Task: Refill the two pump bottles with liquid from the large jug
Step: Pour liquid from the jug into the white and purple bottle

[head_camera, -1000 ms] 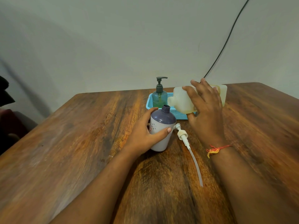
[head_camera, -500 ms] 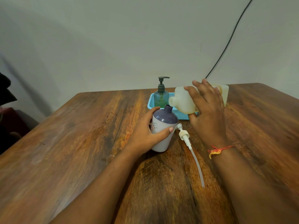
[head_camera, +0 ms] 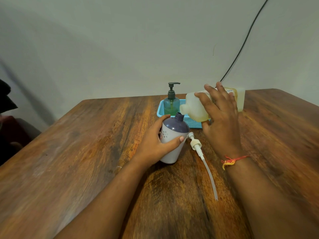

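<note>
Head view, and here we go: the left hand (head_camera: 155, 144) is wrapped round the white pump bottle (head_camera: 172, 137), thumb across its front and fingers curled behind, holding it on the wooden counter (head_camera: 86, 152) with a slight lean toward the other hand. Its purple shoulder is bare and the neck is open. The right hand (head_camera: 222, 125) is clamped on the large jug (head_camera: 195, 107), fingers spread over the top and thumb underneath, and the jug is tipped onto its side. The spout points toward the left hand, right over the open neck. Pale yellow liquid sits in the low side of the jug. Whether any is running out, I can't tell.

Between the two hands, just beside the white bottle, the white pump head (head_camera: 196, 144) lies on the counter with its clear dip tube trailing back along the inside of the right forearm. Beyond the left hand's fingertips, the green pump bottle (head_camera: 171, 104) stands upright in a blue basket (head_camera: 195, 124), black pump in place. A red and yellow thread bracelet (head_camera: 231, 161) circles the right wrist, and a black cable (head_camera: 241, 49) runs up the wall beyond the right hand.
</note>
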The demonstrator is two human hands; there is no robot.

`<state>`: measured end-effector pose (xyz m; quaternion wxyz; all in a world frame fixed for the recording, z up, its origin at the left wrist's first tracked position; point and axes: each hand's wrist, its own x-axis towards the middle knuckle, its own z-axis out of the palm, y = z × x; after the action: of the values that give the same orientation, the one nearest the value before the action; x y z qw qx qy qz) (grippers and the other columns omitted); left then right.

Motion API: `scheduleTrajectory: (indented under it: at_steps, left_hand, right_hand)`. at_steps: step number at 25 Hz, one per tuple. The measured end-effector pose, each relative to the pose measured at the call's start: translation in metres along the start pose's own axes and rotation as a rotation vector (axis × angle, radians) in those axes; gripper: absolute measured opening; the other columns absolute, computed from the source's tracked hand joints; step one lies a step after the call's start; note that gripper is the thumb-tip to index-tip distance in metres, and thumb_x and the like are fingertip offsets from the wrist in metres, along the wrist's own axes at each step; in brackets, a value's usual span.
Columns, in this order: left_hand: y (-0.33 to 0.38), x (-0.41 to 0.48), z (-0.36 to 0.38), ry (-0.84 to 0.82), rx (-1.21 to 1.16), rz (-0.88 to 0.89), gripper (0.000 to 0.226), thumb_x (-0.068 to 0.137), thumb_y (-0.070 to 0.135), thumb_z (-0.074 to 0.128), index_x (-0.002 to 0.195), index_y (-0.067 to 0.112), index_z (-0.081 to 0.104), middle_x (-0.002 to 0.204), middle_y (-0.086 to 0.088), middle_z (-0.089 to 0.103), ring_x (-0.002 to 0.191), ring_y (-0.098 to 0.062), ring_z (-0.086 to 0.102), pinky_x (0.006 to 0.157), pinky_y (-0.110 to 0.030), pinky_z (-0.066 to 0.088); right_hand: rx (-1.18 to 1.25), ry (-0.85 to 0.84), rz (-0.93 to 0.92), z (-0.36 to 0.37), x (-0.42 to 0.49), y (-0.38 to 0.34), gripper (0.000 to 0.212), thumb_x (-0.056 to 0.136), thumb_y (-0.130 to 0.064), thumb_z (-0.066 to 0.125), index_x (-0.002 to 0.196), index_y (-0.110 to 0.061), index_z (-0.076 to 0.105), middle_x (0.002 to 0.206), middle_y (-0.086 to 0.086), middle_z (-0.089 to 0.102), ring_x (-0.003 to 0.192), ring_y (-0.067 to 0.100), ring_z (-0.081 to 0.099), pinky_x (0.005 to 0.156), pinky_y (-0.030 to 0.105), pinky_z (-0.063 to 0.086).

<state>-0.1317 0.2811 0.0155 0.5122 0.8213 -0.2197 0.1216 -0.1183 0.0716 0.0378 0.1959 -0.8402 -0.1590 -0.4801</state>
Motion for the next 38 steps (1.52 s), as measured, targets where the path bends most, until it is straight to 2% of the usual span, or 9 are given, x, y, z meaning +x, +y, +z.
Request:
scheduleTrajectory:
  at_steps: [5,9,16,20,22,27,35,38]
  left_hand:
    - [0.0014,0.0002,-0.0008,0.003,0.005,0.000,0.059,0.083,0.028,0.080,0.122,0.051,0.042,0.115,0.028,0.057,0.105,0.019,0.055,0.080,-0.005,0.047]
    - [0.0016,-0.0001,-0.0012,0.003,0.001,0.006,0.059,0.083,0.027,0.081,0.120,0.053,0.043,0.115,0.029,0.057,0.106,0.017,0.055,0.082,-0.006,0.047]
    - [0.0050,-0.0011,-0.0003,0.006,-0.009,0.007,0.058,0.071,0.055,0.073,0.121,0.055,0.044,0.117,0.030,0.059,0.108,0.012,0.057,0.083,-0.009,0.049]
    - [0.0042,-0.0010,0.0000,0.007,-0.010,0.007,0.058,0.073,0.052,0.075,0.121,0.055,0.043,0.116,0.030,0.059,0.108,0.011,0.058,0.083,-0.011,0.051]
    - [0.0034,-0.0006,0.0001,0.001,-0.012,0.001,0.058,0.074,0.048,0.075,0.123,0.054,0.043,0.118,0.029,0.059,0.108,0.011,0.058,0.082,-0.012,0.051]
    - [0.0002,0.0001,0.0004,-0.001,-0.022,0.011,0.069,0.070,0.057,0.072,0.132,0.042,0.045,0.121,0.026,0.059,0.110,0.009,0.058,0.086,-0.017,0.053]
    - [-0.0012,0.0006,0.0013,0.003,-0.022,0.009,0.070,0.070,0.058,0.071,0.132,0.041,0.045,0.119,0.027,0.059,0.109,0.010,0.058,0.084,-0.013,0.052]
    - [-0.0022,0.0007,0.0011,0.001,-0.022,0.003,0.068,0.073,0.052,0.076,0.133,0.040,0.046,0.120,0.028,0.059,0.109,0.011,0.058,0.084,-0.010,0.051]
  right_hand:
    - [-0.002,0.005,-0.008,-0.0004,0.0006,-0.0008,0.084,0.073,0.017,0.070,0.145,-0.021,0.051,0.160,0.008,0.041,0.155,0.030,0.022,0.126,0.054,0.013]
    - [0.005,0.015,-0.013,-0.0007,0.0003,-0.0012,0.083,0.072,0.018,0.068,0.145,-0.020,0.053,0.160,0.008,0.041,0.155,0.031,0.021,0.126,0.052,0.010]
    - [-0.003,0.023,-0.029,-0.0026,0.0007,-0.0024,0.084,0.072,0.019,0.067,0.145,-0.020,0.054,0.161,0.008,0.040,0.156,0.031,0.020,0.126,0.052,0.011]
    - [-0.005,0.026,-0.043,-0.0037,0.0012,-0.0019,0.082,0.073,0.019,0.065,0.145,-0.019,0.054,0.162,0.008,0.039,0.156,0.032,0.020,0.126,0.054,0.011]
    - [-0.002,0.026,-0.047,-0.0032,0.0013,-0.0017,0.082,0.074,0.019,0.065,0.145,-0.019,0.055,0.162,0.009,0.039,0.156,0.032,0.020,0.126,0.056,0.013]
    - [-0.008,0.022,-0.051,-0.0031,0.0014,-0.0013,0.084,0.073,0.019,0.065,0.146,-0.020,0.053,0.163,0.009,0.037,0.156,0.032,0.018,0.126,0.057,0.013]
    - [-0.009,0.027,-0.053,-0.0041,0.0015,-0.0019,0.081,0.074,0.018,0.064,0.146,-0.020,0.054,0.163,0.009,0.037,0.156,0.033,0.019,0.126,0.054,0.011]
    - [-0.012,0.027,-0.056,-0.0046,0.0019,-0.0019,0.081,0.075,0.018,0.063,0.146,-0.020,0.054,0.163,0.008,0.037,0.156,0.032,0.018,0.126,0.054,0.011]
